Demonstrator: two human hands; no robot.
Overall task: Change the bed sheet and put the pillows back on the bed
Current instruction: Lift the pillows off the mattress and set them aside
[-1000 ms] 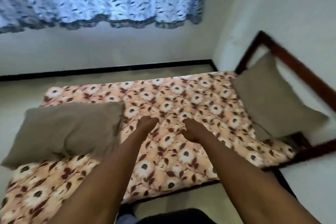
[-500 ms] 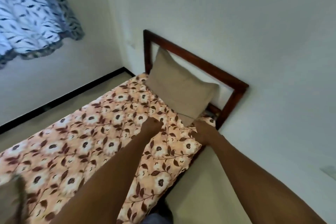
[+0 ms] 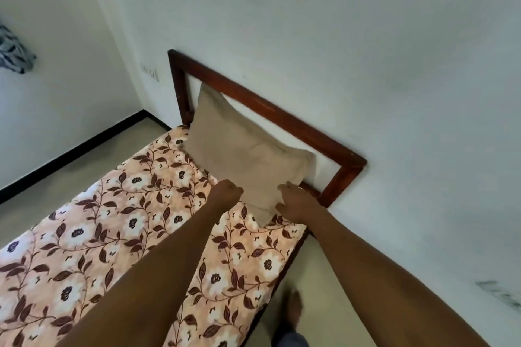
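A beige pillow (image 3: pixel 248 155) leans upright against the dark wooden headboard (image 3: pixel 282 115) at the head of the bed. A peach bed sheet (image 3: pixel 135 222) with white flowers and brown leaves covers the mattress. My left hand (image 3: pixel 225 194) is curled into a fist at the pillow's lower edge; whether it holds any fabric is hidden. My right hand (image 3: pixel 296 203) grips the pillow's lower right corner, thumb on top. The second pillow is out of view.
White walls close in behind and to the right of the headboard. A strip of floor runs along the bed's right side, where my bare foot (image 3: pixel 293 310) stands. A wall socket (image 3: pixel 149 70) and a curtain corner (image 3: pixel 14 53) are at the left.
My view swung right from the middle of the bed to its head. Both hands moved from above the sheet to the pillow at the headboard. The other pillow left the view.
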